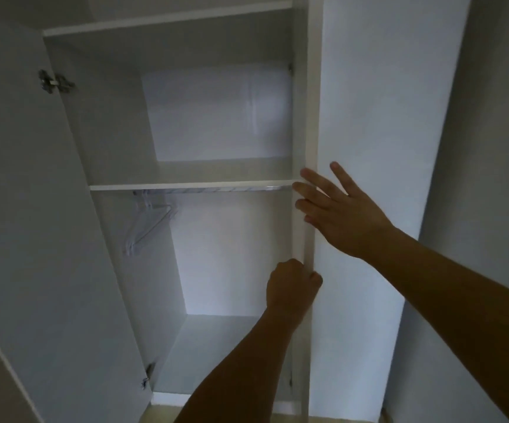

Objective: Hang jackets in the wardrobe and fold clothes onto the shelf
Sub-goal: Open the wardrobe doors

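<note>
A white wardrobe stands before me with its left door (pixel 33 209) swung wide. My left hand (pixel 291 286) is curled around the edge of the right door (pixel 369 117), which stands partly ajar. My right hand (pixel 338 209) lies flat with fingers spread on that door's outer face, near its edge. Inside, a shelf (pixel 192 185) crosses the middle, bare on top. Below it runs a rail (pixel 216 190) with several white hangers (pixel 149 227) bunched at its left end. No jackets or clothes are in view.
A higher shelf (pixel 167 21) spans the top of the wardrobe. Metal hinges (pixel 54 82) sit on the left door. The wardrobe floor (pixel 225 346) is bare. A grey wall (pixel 491 209) lies to the right, and beige flooring shows at the bottom.
</note>
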